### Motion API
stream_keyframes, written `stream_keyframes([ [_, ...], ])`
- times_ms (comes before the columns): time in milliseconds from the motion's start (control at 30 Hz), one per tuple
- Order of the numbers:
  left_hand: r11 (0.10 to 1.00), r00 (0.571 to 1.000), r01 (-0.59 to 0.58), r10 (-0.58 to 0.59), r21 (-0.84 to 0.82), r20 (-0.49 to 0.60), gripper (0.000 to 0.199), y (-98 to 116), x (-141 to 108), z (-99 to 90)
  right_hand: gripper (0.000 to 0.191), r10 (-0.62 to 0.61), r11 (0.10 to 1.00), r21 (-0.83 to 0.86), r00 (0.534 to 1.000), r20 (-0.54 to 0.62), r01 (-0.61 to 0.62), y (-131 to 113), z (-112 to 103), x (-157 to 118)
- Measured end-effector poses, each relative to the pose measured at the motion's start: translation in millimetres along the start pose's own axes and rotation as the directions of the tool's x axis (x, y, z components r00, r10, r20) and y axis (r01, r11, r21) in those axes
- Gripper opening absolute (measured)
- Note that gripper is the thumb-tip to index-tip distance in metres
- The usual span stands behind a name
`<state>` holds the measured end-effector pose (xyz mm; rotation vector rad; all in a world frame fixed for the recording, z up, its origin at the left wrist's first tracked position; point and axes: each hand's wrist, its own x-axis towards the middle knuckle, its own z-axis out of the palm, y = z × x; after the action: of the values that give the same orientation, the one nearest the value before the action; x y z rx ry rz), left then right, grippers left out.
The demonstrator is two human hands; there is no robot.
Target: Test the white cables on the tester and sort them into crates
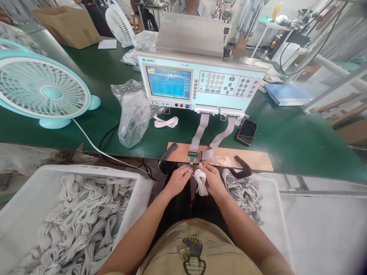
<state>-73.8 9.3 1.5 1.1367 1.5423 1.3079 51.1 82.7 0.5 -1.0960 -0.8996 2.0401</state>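
OK, R hand (pixel 213 180) is holding the white cable bundle (pixel 201 183), thumb and fingers clamped on its upper end, loops hanging over the lap, just below the edge of the copper-coloured board (pixel 259 160). L hand (pixel 177 180) is curling in beside it, fingers bunched just under the small green PCB (pixel 193 157); can't tell if the tips are pinching a cable end, too small to see.

Two grey ribbon cables, L one (pixel 198 133) and R one (pixel 220 138), are running from the tester (pixel 223 99) down to the board's edge. Black clamps, L (pixel 167 158) and R (pixel 243 168), are sitting at either side.

Risk-wise: a crooked push at the PCB could prob. bend contacts or give a bad reading. Loops are dangling loose, so a snag or slip of R fingers could tug the connector sideways. Any hard pull could also be straining the ribbons, esp. w/ both hands working so close.

Crates of bundles are flanking the lap, L crate (pixel 94 170) and R crate (pixel 283 225); mixing them up could be an easy slip if attention's drifting.
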Motion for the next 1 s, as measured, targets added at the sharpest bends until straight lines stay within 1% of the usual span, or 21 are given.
stream_keyframes([
  [167,0.997,0.988,0.005,-0.017,-0.079,-0.156,0.028,-12,4,15.2,0.022,-0.02,0.998,-0.058,0.997,0.071,0.024,0,-8,3],
  [333,0.995,0.97,0.03,-0.053,-0.099,-0.236,0.029,-11,6,22.8,0.019,-0.048,0.997,-0.059,0.991,0.125,0.056,2,-11,5],
  [533,0.971,0.923,0.076,-0.154,-0.225,-0.352,0.033,-10,5,33.3,0.021,-0.058,0.995,-0.075,0.989,0.136,0.069,1,-10,4],
  [700,0.955,0.911,0.075,-0.183,-0.288,-0.37,0.031,-10,3,40.8,0.022,-0.044,0.995,-0.088,0.991,0.125,0.055,1,-10,4],
  [833,0.932,0.882,0.075,-0.227,-0.353,-0.412,0.031,-10,6,44.5,0.024,-0.055,0.993,-0.099,0.994,0.098,0.064,1,-10,4],
  [900,0.931,0.876,0.06,-0.222,-0.359,-0.428,0.031,-9,7,45.5,0.024,-0.055,0.994,-0.091,0.993,0.101,0.064,1,-10,4],
  [1000,0.934,0.883,0.033,-0.194,-0.355,-0.428,0.032,-9,6,45.6,0.023,-0.046,0.995,-0.078,0.993,0.104,0.054,1,-10,4],
])
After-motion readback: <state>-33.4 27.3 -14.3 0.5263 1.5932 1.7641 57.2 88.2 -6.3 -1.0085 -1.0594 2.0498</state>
